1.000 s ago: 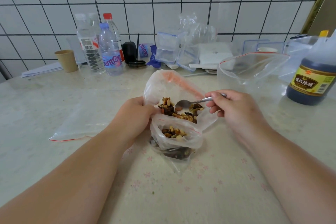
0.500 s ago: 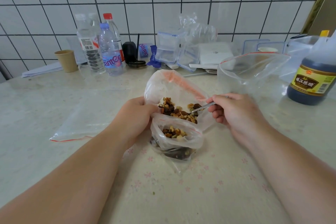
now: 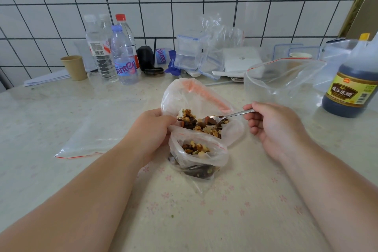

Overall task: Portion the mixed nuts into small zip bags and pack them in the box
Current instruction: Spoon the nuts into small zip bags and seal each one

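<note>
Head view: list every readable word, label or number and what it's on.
"ganten": blue label of the front water bottle.
"ganten", partly turned away: blue label on the small item behind the black object.
"镇江陈醋": yellow label of the dark vinegar bottle.
Barcode digits on the clear bottle and vinegar bottle: too small to read.

Three water bottles; one vinegar bottle; one spoon; two paper cups.

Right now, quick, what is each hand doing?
Left hand: grips the rim of the small zip bag, holding it open.
Right hand: pinches the spoon, loaded with nuts.
</note>
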The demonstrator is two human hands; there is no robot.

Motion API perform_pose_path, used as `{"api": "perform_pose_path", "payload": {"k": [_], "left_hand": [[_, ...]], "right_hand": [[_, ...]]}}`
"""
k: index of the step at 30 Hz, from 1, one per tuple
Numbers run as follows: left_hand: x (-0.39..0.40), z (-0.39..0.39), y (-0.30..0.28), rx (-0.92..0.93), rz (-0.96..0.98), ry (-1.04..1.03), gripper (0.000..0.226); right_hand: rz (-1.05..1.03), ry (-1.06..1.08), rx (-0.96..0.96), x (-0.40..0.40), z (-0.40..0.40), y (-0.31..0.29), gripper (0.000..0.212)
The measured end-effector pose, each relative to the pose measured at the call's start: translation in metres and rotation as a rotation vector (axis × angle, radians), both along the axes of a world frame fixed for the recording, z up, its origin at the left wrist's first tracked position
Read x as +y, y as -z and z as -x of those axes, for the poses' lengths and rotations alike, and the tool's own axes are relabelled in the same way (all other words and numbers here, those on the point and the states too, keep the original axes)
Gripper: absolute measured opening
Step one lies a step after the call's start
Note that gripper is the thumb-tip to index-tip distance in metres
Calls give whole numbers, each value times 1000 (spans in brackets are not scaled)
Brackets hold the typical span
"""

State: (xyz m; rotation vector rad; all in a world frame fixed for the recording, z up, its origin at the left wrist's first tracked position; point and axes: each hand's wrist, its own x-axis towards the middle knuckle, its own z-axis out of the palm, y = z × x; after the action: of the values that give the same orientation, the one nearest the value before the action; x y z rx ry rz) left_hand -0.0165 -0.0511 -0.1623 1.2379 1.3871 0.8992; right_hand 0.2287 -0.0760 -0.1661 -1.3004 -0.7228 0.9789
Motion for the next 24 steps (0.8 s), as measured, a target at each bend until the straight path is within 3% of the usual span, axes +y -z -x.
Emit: {"api": "perform_pose_path", "payload": {"k": [9, 12, 16, 20, 24], "left_hand": [[3, 0, 2, -8, 17, -19, 13], [3, 0, 2, -12, 22, -30, 12], [3, 1, 2, -16, 18, -20, 10], [4, 0, 2, -26, 23, 4, 15], [4, 2, 4, -47, 10, 25, 24]], "right_hand": [[25, -180, 292, -14, 1, -17, 26], [-34, -278, 217, -23, 5, -25, 26], [-186, -371, -78, -34, 11, -29, 33], [-332, -511, -254, -39, 11, -29, 21], [-385, -300, -211, -30, 2, -26, 21]]}}
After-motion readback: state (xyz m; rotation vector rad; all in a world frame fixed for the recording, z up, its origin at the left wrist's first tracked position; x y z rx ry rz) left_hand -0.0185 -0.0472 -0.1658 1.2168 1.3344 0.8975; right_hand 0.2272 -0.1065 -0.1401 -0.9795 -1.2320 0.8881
